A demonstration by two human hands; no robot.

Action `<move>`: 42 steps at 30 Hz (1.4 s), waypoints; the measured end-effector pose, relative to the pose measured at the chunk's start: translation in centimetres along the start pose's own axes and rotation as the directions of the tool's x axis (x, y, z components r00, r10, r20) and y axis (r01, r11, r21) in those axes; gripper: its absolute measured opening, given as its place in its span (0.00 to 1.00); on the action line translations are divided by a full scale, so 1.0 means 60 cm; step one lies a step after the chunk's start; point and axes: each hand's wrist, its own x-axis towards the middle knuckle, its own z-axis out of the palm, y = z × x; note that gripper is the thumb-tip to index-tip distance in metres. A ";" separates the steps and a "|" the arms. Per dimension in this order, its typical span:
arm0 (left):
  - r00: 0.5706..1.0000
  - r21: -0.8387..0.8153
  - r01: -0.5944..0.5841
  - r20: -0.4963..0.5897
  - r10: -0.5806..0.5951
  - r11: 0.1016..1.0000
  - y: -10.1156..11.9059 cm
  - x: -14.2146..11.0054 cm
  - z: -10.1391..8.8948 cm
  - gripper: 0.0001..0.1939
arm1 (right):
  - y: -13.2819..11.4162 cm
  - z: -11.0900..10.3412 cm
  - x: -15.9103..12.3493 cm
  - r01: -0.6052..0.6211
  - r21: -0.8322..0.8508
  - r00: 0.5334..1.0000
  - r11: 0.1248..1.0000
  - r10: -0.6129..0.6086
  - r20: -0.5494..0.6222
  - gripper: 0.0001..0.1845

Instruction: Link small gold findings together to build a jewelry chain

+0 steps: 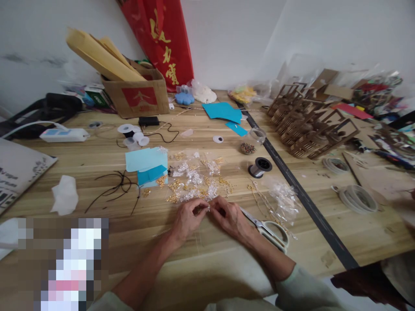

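Observation:
My left hand [188,217] and my right hand [228,216] meet on the wooden table [201,255], fingertips pinched together on a tiny silver piece [209,209] that I cannot name. Both hands rest just in front of several clear bags of gold and silver findings [194,179]. White-handled scissors [270,229] lie right of my right hand, partly under its wrist. A crumpled clear bag with gold chain [279,196] sits beyond the scissors.
A spool of wire [260,167], a small jar of beads [249,147], blue paper sheets [147,166], black cord [116,185] and a tissue [65,195] lie around. A cardboard box [138,95] stands at the back; laser-cut wooden frames [308,125] at right. A pixelated patch covers the lower left.

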 end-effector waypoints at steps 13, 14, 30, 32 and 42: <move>0.999 -0.018 -0.044 0.006 0.044 0.999 0.002 0.001 -0.003 0.05 | -0.004 -0.005 -0.003 0.017 -0.077 1.000 0.997 -0.016 0.016 0.07; 0.999 -0.020 -0.043 0.005 0.043 0.999 0.001 0.001 -0.002 0.05 | -0.004 -0.006 -0.003 0.017 -0.089 1.000 0.996 -0.016 0.021 0.07; 0.998 -0.119 0.056 -0.003 -0.057 0.991 -0.005 0.003 0.002 0.03 | -0.001 -0.003 -0.002 0.027 -0.029 1.000 0.999 -0.027 0.002 0.06; 0.994 -0.197 0.107 0.007 -0.108 0.974 -0.006 0.006 0.001 0.02 | 0.000 -0.004 -0.001 0.018 0.020 1.000 1.000 -0.017 -0.012 0.06; 0.973 -0.368 0.218 0.017 -0.228 0.904 0.000 0.008 -0.006 0.04 | -0.008 -0.013 0.001 -0.015 0.139 0.999 0.990 0.021 -0.038 0.06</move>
